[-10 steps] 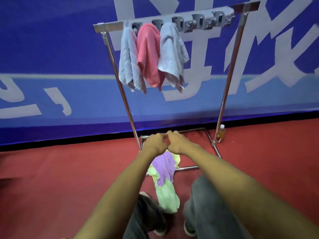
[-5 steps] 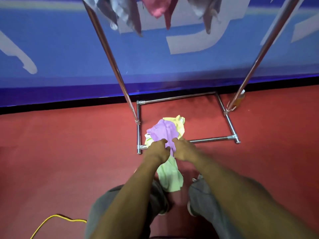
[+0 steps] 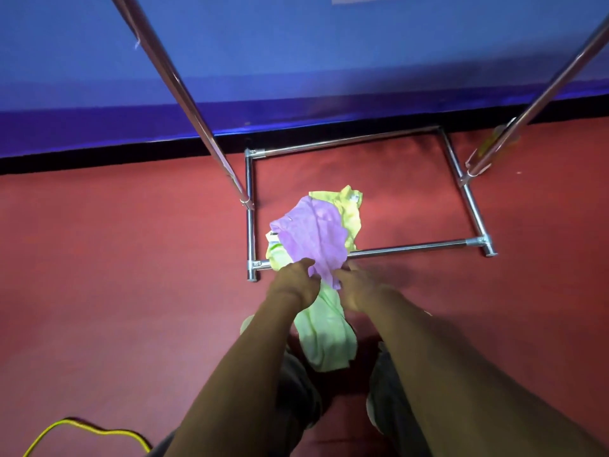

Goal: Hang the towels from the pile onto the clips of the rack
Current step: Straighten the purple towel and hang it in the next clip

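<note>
Left hand: the left hand (image 3: 293,282) curls its fingers onto the near edge of the crumpled lilac cloth towel (image 3: 313,235) and appears to pinch it.
Right hand: the right hand (image 3: 361,288) is blurred. A fingertip meets the same edge, but whether it grasps cannot be told.
Change: a second ago both hands were held together in the air before the rack. They have since dropped to the pile, and the view has tilted down, so the clips and the three hung towels are out of sight.
Meaning: this is judged to be the pick-up of the fourth towel. Nothing is lifted yet.
Task's thing: the pile lies on the red carpet floor (image 3: 115,258), draped over the front bar of the chrome tube rack base (image 3: 412,248). The lilac towel is on top, the pale yellow towel (image 3: 350,209) is under its far side, and the light green towel (image 3: 326,338) trails towards the person's feet.
Towels counted: three in the pile, none on the rack in view.
Hands counted: two.
Rack parts counted: one base frame and two slanted chrome uprights, left (image 3: 184,94) and right (image 3: 534,94).
Other: one yellow cable (image 3: 92,430) lies at the lower left.
</note>
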### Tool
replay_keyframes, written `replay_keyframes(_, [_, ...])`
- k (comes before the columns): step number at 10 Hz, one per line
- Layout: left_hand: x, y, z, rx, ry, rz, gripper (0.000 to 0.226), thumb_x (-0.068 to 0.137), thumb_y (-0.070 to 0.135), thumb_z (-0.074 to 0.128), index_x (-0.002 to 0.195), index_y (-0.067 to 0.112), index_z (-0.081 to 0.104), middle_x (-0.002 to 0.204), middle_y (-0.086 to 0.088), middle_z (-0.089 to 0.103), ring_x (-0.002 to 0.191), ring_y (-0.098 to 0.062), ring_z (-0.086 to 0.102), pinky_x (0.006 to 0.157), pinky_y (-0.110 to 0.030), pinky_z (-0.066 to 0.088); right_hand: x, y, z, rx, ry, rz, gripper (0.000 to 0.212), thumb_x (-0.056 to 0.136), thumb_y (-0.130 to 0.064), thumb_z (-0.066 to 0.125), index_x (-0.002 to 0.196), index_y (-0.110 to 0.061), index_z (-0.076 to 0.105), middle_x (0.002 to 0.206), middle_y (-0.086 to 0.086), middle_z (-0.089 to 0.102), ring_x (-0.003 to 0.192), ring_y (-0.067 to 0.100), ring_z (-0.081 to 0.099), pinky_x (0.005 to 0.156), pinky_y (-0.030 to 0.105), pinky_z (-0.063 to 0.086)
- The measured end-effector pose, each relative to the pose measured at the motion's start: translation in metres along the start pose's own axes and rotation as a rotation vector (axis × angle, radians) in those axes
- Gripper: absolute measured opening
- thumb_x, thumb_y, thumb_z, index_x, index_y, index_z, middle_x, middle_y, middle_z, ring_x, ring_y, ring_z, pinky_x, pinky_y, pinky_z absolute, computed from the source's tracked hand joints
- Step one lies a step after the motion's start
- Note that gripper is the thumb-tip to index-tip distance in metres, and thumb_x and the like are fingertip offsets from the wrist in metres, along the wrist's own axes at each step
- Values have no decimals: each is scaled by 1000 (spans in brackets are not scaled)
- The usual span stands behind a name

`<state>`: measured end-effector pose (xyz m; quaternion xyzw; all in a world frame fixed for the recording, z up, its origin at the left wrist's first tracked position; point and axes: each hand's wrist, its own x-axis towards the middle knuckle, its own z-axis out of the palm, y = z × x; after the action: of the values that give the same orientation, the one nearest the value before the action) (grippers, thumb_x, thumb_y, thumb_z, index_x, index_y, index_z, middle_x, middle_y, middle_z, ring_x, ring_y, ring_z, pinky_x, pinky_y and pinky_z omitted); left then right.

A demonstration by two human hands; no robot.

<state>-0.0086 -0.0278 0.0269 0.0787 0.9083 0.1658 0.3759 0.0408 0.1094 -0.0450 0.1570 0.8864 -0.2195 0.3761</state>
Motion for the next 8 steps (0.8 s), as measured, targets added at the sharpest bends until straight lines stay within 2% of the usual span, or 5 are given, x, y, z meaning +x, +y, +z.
replay_keyframes(1, [19, -2, 11, -95, -29, -63, 46, 103, 31, 48, 148, 20, 47, 145, -13, 55, 129, -33, 53, 103, -31, 43, 9, -8, -2, -30, -17, -14, 61, 82, -24, 52, 142, -36, 45, 140, 5, 39, 133, 32, 47, 106, 48, 44])
replay_keyframes(5, [87, 2, 38, -137, -6, -102, 45, 101, 27, 43, 145, 23, 51, 145, -12, 55, 131, -33, 52, 107, -33, 42, 66, -21, 7, -156, -32, -55, 69, 93, -28, 57, 154, -36, 25, 152, -3, 28, 144, 27, 33, 112, 45, 39])
replay_keyframes(6, [94, -6, 43, -126, -2, -132, 43, 101, 29, 44, 142, 23, 54, 141, -15, 57, 127, -35, 55, 106, -37, 44, 83, -23, 21, -114, -27, -95, 71, 99, -29, 58, 158, -26, 18, 160, -1, 23, 147, 20, 28, 105, 13, 38])
replay_keyframes(7, [98, -10, 40, -165, 0, -160, 44, 102, 26, 41, 145, 21, 51, 145, -15, 54, 131, -34, 52, 107, -33, 41, 88, -28, 27, -174, -45, -102, 70, 100, -26, 59, 158, -19, 21, 164, 5, 22, 150, 22, 26, 109, 15, 36])
replay_keyframes(8, [94, -4, 33, -251, 18, -182, 43, 105, 25, 38, 146, 19, 51, 145, -15, 55, 132, -33, 51, 106, -31, 40, 93, -27, 23, 17, 49, -49, 71, 89, -31, 67, 153, -26, 36, 160, 4, 31, 149, 27, 28, 120, 48, 29])
